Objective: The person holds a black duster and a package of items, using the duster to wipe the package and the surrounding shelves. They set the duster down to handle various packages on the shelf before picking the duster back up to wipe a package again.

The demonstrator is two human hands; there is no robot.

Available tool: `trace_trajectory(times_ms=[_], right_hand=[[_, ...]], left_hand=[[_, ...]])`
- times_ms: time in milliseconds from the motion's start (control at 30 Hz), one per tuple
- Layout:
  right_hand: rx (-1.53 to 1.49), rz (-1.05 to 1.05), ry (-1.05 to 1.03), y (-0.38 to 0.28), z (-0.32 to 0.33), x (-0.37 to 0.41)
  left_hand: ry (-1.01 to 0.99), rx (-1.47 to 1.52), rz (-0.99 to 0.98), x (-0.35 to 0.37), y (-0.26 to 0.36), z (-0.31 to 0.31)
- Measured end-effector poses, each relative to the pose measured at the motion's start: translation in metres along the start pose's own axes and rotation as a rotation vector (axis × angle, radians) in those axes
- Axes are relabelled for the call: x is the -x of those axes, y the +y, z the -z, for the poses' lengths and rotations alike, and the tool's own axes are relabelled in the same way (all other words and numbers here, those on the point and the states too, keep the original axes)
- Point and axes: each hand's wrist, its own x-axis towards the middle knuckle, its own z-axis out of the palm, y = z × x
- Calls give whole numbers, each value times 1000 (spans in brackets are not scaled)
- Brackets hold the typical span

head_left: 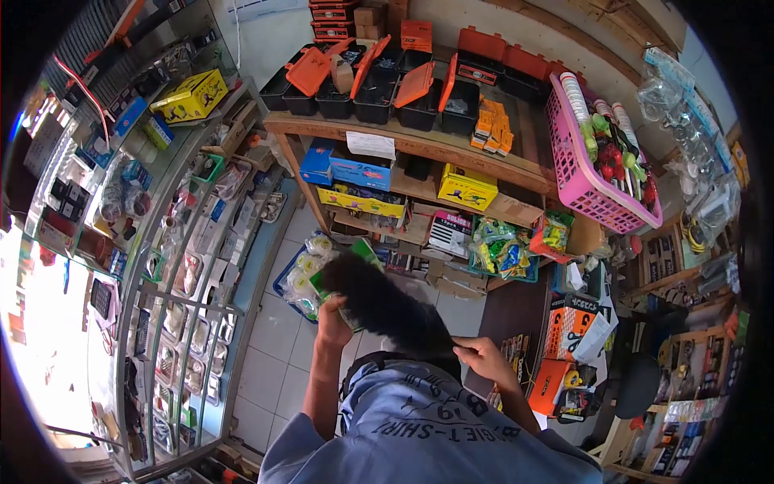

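A black fluffy duster stretches diagonally in front of my body. My right hand is closed around its lower right end, where the handle is mostly hidden. My left hand is closed at the edge of a green box, which shows on both sides of the duster's tip. The duster lies across the box and covers most of it, so its full shape is hidden. Just beyond my left hand, a blue basket on the floor holds clear-wrapped whitish items.
Glass display shelves line the left. Ahead stands a wooden shelf with black, orange-lidded bins. A pink basket sits at its right end. Lower right are orange boxes and a dark chair. White floor tiles show below.
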Motion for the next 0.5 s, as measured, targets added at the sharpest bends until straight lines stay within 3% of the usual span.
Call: trace_trajectory(times_ms=[67,133,333,400,433,500], right_hand=[[-7,21,62,-9,-2,0],[-14,37,123,-11,-6,-2],[-121,45,-49,-19,-16,-12],[-128,11,41,-20,-18,-16],[-127,13,40,-21,-17,-16],[-40,158,-101,-23,-14,-17]], left_hand=[[47,45,-26,-3,0,8],[44,17,-56,6,3,-23],[48,-78,-143,3,-5,1],[-299,50,-154,-5,-1,25],[-300,49,-157,-3,-2,27],[-107,-529,-285,4,-1,23]])
